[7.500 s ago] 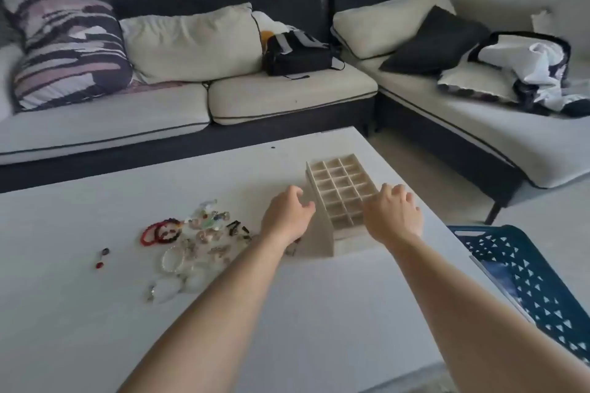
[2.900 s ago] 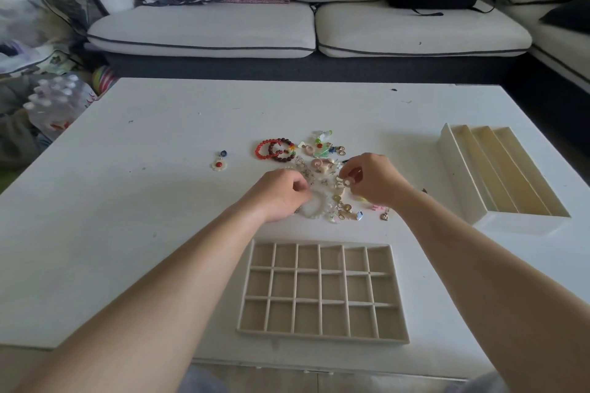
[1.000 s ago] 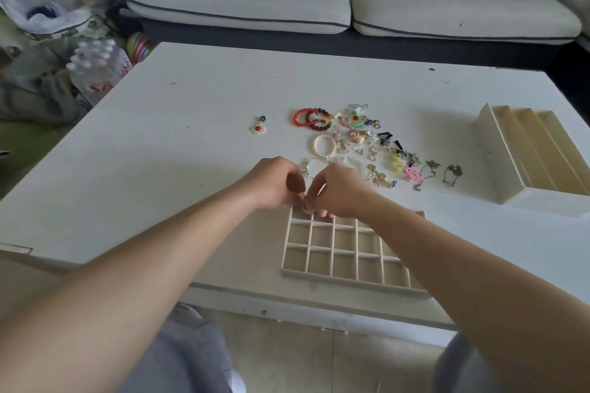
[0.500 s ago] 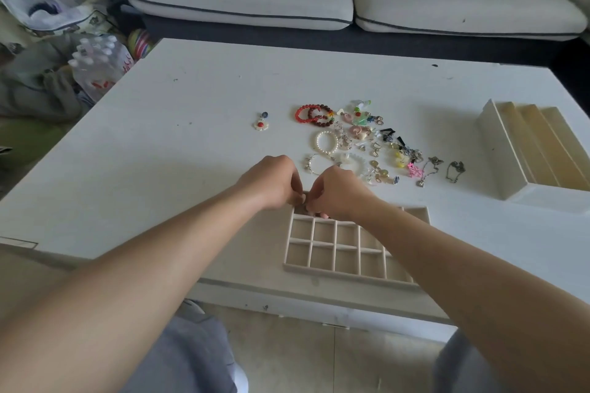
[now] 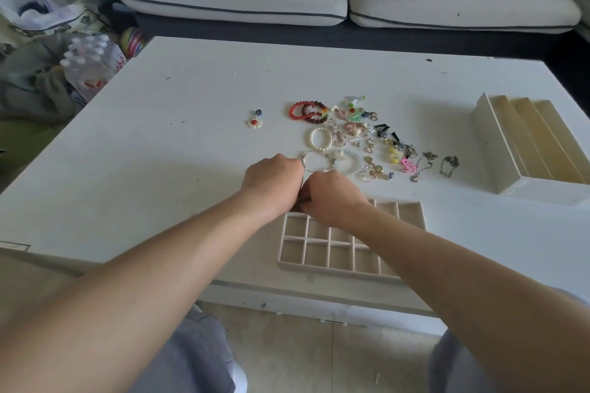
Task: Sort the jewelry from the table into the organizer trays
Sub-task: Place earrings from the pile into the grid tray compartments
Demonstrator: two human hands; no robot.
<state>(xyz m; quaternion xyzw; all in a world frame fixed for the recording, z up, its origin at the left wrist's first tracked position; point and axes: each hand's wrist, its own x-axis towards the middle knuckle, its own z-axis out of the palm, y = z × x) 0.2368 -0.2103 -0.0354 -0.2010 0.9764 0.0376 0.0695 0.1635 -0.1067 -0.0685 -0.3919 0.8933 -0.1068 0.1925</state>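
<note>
Over the far-left corner of the grid tray (image 5: 332, 269) my left hand (image 5: 273, 183) and right hand (image 5: 332, 198) meet, fingers curled — likely seating a small piece, though I cannot tell what.

The white surface (image 5: 191, 143) is carrying everything in front of me. A grid tray (image 5: 329, 270) of small square cells is lying flat near its front edge, close to me. Beyond it a loose heap of jewelry (image 5: 354, 131) is spreading across the middle: two red bead bracelets (image 5: 308, 112) at the far left of the heap, a pearl bracelet (image 5: 320, 137) just nearer, two thin chains (image 5: 449, 164) trailing off at the right. A flower pendant (image 5: 254, 121) is sitting apart to the left. A second tray (image 5: 487, 143) with long slots is resting near the right edge.
</note>
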